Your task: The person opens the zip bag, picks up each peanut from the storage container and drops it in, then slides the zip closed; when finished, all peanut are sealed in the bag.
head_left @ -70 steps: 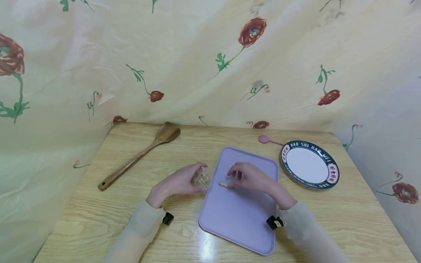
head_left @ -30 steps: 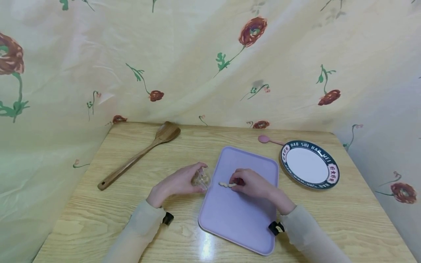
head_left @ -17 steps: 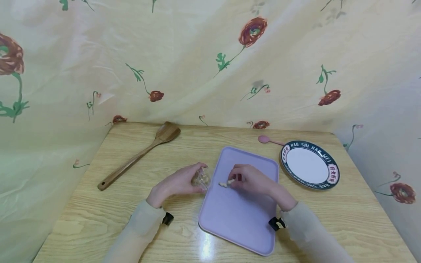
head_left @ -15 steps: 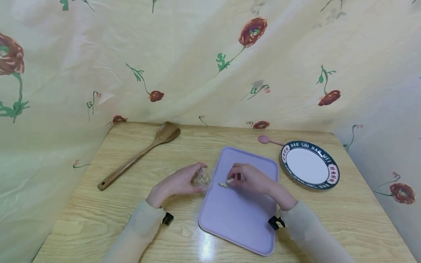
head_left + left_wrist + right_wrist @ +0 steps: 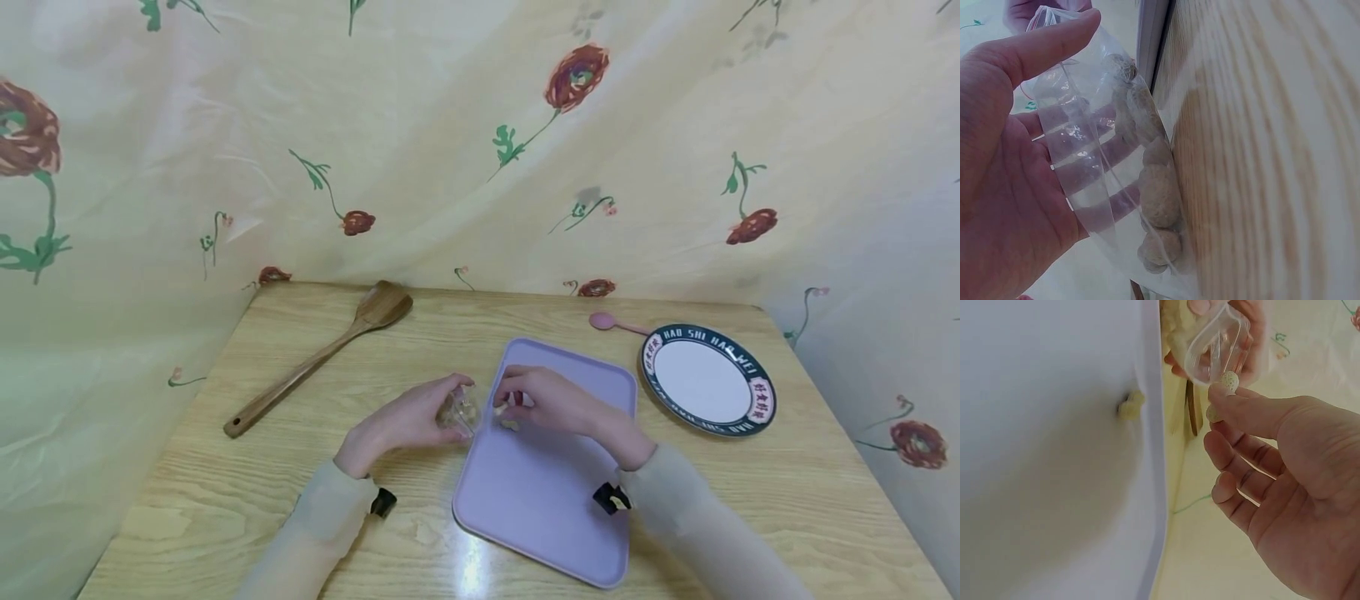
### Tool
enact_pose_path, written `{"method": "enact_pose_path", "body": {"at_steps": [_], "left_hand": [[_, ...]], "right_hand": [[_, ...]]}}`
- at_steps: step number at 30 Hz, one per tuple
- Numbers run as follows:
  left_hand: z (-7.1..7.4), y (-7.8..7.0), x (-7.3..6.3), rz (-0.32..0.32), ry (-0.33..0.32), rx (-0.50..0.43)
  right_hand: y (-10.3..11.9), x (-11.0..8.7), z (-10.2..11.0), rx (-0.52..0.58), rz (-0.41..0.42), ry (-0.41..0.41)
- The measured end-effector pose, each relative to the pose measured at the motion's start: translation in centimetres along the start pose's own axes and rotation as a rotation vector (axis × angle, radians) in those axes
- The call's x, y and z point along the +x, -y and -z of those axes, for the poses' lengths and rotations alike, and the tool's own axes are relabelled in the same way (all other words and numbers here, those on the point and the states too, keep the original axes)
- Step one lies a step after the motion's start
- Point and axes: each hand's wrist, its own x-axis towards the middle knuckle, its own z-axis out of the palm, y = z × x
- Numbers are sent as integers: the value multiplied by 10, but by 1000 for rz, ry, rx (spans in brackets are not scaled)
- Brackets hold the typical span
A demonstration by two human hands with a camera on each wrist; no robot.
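Observation:
My left hand holds a clear zip bag upright on the table, its mouth spread towards the tray. Several peanuts in shells lie at the bottom of the bag. Between thumb and index finger my right hand pinches one unshelled peanut, close to the bag's mouth. Another peanut lies on the purple tray, below the right hand and near the tray's left rim.
A wooden spatula lies on the left of the table. At the right stands a dark-rimmed plate, with a pink spoon partly behind it. A floral cloth hangs along the back.
My right hand picked a peanut up off the tray and carried it left to the bag's mouth. The left hand and bag have stayed in place.

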Motion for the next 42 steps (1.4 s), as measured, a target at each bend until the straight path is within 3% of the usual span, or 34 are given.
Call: {"method": "enact_pose_path", "body": {"at_steps": [10, 23, 42], "left_hand": [[1, -1, -1, -28, -5, -9], [1, -5, -2, -39, -12, -7], [3, -7, -3, -36, -15, -10]], "right_hand": [[9, 12, -10, -34, 61, 17], [18, 15, -16, -34, 64, 44], [18, 8, -6, 14, 0, 0]]}}
